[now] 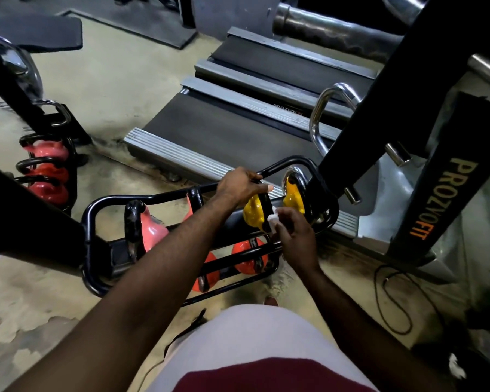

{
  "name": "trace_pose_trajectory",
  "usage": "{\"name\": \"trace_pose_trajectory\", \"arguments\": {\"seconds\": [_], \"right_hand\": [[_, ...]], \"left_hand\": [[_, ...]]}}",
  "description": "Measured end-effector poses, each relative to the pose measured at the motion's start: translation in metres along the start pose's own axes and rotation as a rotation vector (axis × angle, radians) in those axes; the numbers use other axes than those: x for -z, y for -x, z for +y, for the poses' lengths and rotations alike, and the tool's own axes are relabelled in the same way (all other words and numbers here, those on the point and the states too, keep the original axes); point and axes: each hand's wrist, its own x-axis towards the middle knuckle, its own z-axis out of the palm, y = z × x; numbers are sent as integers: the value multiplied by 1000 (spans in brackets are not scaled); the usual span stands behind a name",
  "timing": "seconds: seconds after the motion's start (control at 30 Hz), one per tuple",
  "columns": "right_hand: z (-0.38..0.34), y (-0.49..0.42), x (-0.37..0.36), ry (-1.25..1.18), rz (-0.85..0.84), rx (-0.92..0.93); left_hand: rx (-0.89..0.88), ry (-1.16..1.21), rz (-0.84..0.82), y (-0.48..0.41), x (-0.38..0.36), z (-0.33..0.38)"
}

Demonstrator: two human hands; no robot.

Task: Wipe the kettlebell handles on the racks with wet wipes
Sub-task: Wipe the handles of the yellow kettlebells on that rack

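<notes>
Wiping yellow kettlebell handle [266, 205]: right hand [293, 239] pinching wet wipe [275, 219], left hand [242, 185] gripping rack rail [280, 164]; other kettlebells [152, 229] probably pending.

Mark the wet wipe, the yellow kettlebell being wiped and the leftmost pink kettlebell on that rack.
wet wipe [274, 221]: head view, white wad at the black handle.
yellow kettlebell [251, 214]: head view, yellow body left of its handle.
pink kettlebell [153, 231]: head view, glossy body.
</notes>
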Motion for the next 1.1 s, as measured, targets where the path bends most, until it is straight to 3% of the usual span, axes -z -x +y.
{"name": "trace_pose_trajectory", "arguments": {"seconds": [0.23,0.37,0.47,0.6,0.77,0.87,1.0,1.1], "right_hand": [[-37,-51,2,-542,-342,-525],[-40,-52,6,-532,-366,-603],[-28,-33,10,-361,-272,-428],[-15,-4,9,-129,-27,-120],[-2,-8,12,507,-37,572],[1,-19,21,753,-105,826],[-12,-26,21,1065,-291,935],[-39,-24,5,1236,-450,759]], "left_hand": [[-7,-33,2,0,-3,0],[-2,-35,-1,0,-1,-1],[6,-13,-2,0,-1,-3],[6,9,-5,-2,-1,-2],[-7,-16,-4,-2,1,-1],[-27,-26,-11,-2,1,1],[-39,-49,-21,-2,3,3],[-29,-47,-21,-2,3,4]]}}
